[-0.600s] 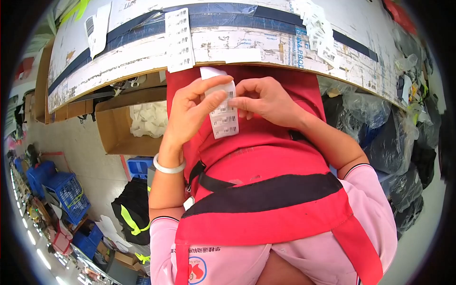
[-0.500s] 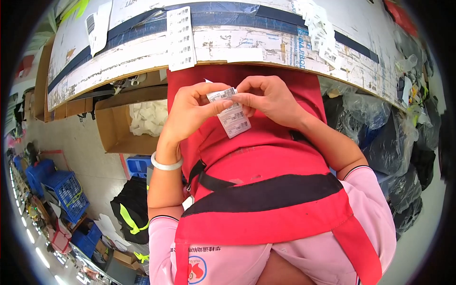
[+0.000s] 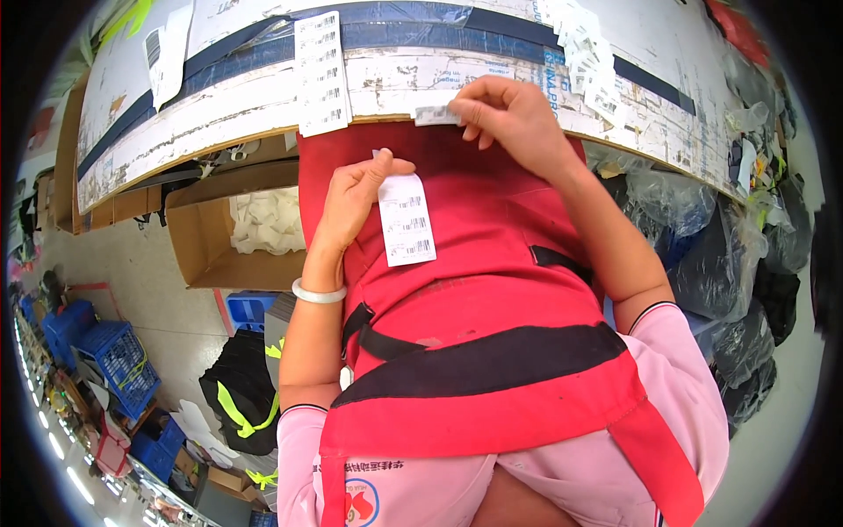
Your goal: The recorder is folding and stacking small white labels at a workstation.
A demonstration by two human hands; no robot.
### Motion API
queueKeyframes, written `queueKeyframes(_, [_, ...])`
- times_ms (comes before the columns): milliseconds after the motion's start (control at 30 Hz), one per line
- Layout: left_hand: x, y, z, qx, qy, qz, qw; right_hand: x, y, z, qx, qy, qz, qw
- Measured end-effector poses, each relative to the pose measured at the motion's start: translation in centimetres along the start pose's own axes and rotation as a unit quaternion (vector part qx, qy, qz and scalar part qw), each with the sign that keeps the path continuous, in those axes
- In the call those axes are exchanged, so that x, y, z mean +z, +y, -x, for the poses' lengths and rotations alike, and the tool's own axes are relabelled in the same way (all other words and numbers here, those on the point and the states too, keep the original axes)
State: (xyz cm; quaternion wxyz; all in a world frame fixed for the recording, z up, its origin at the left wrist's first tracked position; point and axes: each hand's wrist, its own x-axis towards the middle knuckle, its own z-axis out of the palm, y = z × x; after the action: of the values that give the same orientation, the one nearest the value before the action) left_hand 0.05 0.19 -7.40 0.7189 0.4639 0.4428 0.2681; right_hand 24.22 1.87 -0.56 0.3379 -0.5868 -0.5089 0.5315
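Note:
My left hand (image 3: 356, 195) pinches the top of a short strip of white barcode labels (image 3: 407, 224), which hangs down in front of the red apron (image 3: 492, 237). At the table's near edge, my right hand (image 3: 509, 119) has thumb and fingers closed on a single white barcode label (image 3: 435, 114). That label lies at the rim of the worn white tabletop (image 3: 386, 75). A longer strip of barcode labels (image 3: 321, 75) rests on the table to the left, its lower end at the edge.
A heap of white labels (image 3: 590, 66) lies on the table at the right. Another label sheet (image 3: 169, 57) is at the left. Below stand an open cardboard box (image 3: 198, 237) with white scraps and a blue crate (image 3: 123, 351). Plastic-wrapped goods (image 3: 702, 255) are piled right.
My hands have parted. The right one has moved up to the table edge with a single label, while the left keeps the strip, which now hangs straighter.

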Motion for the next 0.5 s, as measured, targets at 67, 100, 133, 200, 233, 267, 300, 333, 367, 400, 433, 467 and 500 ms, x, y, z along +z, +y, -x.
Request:
queueKeyframes(67, [0.1, 0.2, 0.0, -0.01, 0.013, 0.02, 1.0, -1.1, 0.5, -0.9, 0.01, 0.002, 0.009, 1.0])
queueKeyframes(100, [0.1, 0.3, 0.1, -0.018, 0.033, 0.04, 0.999, -1.3, 0.6, -1.2, 0.014, -0.001, 0.013, 1.0])
queueKeyframes(133, [0.1, 0.3, -0.1, -0.018, 0.033, 0.044, 0.998, -1.4, 0.6, -1.3, 0.015, -0.002, 0.013, 1.0])
queueKeyframes(200, [0.2, 0.0, -0.3, -0.014, 0.037, 0.042, 0.998, -1.2, 0.4, -1.5, 0.038, -0.007, 0.013, 0.999])
queueKeyframes(233, [0.2, -0.2, -0.4, -0.009, 0.04, 0.04, 0.998, -1.2, 0.4, -1.7, 0.039, -0.008, 0.012, 0.999])
queueKeyframes(267, [0.2, -0.3, -0.3, -0.01, 0.04, 0.04, 0.998, -1.1, 0.3, -1.9, 0.031, -0.01, 0.015, 0.999])
queueKeyframes(300, [0.2, -0.3, -0.4, -0.011, 0.042, 0.043, 0.998, -1.1, 0.3, -2.0, 0.024, -0.01, 0.018, 1.0])
queueKeyframes(333, [0.2, -0.3, -0.4, -0.012, 0.044, 0.046, 0.998, -1.0, 0.4, -2.1, 0.025, -0.009, 0.017, 1.0])
queueKeyframes(367, [0.2, -0.4, -0.4, -0.013, 0.043, 0.045, 0.998, -0.9, 0.5, -2.1, 0.031, -0.008, 0.015, 0.999])
queueKeyframes(400, [0.2, -0.3, -0.3, -0.016, 0.043, 0.051, 0.998, -0.9, 0.6, -2.2, 0.036, -0.008, 0.013, 0.999])
queueKeyframes(433, [0.1, -0.3, -0.3, -0.018, 0.043, 0.056, 0.997, -0.9, 0.8, -2.3, 0.036, -0.008, 0.013, 0.999])
queueKeyframes(467, [0.1, -0.3, -0.3, -0.019, 0.043, 0.056, 0.997, -0.9, 1.0, -2.3, 0.034, -0.01, 0.011, 0.999])
queueKeyframes(500, [0.1, -0.3, -0.3, -0.02, 0.043, 0.057, 0.997, -0.9, 1.1, -2.4, 0.031, -0.012, 0.01, 0.999])
